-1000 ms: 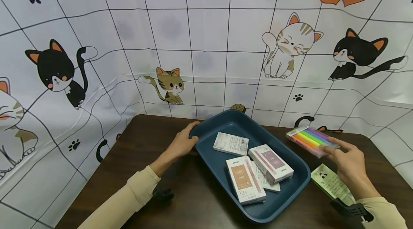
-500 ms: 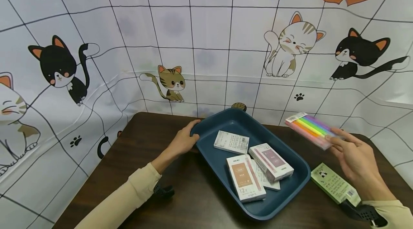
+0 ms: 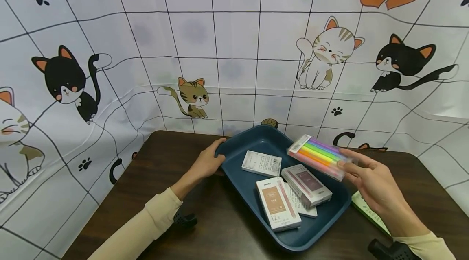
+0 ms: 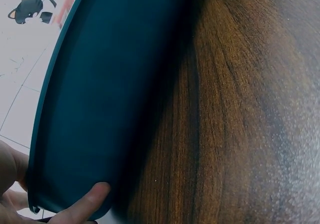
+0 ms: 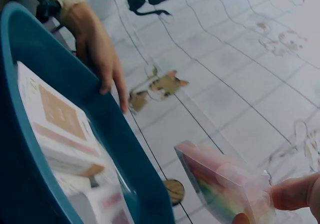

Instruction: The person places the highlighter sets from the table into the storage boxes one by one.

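My right hand (image 3: 370, 180) pinches a clear pack of rainbow-coloured sticks (image 3: 318, 155) by its right end, above the right side of a blue tray (image 3: 264, 133). The exact kind of sticks is not clear. At the tray's left corner, my left hand (image 3: 206, 161) grips the rim; its thumb (image 4: 87, 204) lies on the outer wall in the left wrist view. Inside the tray are a white box with a tan panel (image 3: 276, 205), a white box with a mauve panel (image 3: 307, 184), a flat white box with a barcode (image 3: 261, 163), and another white one (image 3: 309, 210) partly covered.
A green printed packet (image 3: 368, 211) lies on the dark wooden table (image 3: 220, 235) right of the tray, partly hidden by my right hand. Behind the table hangs a white cat-print sheet (image 3: 238, 73). Each wrist wears a black strap.
My right hand has carried the pack of coloured sticks leftward, from beside the tray to above its right side. The left hand stays on the rim, and the boxes have not moved.
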The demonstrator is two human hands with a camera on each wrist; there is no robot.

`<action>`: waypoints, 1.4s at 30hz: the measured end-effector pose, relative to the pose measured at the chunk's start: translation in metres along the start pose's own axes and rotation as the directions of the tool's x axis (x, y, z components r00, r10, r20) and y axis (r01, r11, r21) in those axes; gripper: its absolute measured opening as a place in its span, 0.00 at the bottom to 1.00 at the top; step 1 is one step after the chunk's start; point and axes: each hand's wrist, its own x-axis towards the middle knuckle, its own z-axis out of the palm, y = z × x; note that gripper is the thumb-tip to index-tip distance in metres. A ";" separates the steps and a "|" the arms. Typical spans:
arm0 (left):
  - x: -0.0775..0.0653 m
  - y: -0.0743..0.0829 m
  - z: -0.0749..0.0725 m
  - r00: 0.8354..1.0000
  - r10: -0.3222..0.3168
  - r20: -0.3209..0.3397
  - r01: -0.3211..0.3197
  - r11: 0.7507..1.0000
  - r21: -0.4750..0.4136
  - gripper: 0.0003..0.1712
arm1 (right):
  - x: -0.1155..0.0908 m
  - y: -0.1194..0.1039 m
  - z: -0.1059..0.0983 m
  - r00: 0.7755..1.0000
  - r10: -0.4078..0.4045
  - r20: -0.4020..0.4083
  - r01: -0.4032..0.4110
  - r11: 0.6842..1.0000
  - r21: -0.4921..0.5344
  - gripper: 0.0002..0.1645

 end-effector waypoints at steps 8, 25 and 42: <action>0.000 0.000 0.001 1.000 -0.022 0.005 0.022 0.998 -0.058 0.37 | -0.011 0.007 0.027 0.996 -0.019 0.089 0.043 0.960 -0.276 0.40; -0.002 0.001 0.001 0.999 -0.033 0.019 0.035 0.992 -0.124 0.37 | -0.016 0.022 0.052 0.992 -0.024 0.124 0.066 0.935 -0.348 0.37; -0.003 0.000 -0.001 1.000 -0.007 0.023 0.010 0.992 -0.126 0.37 | 0.004 -0.015 0.068 0.977 -0.019 0.213 0.119 0.875 -0.470 0.37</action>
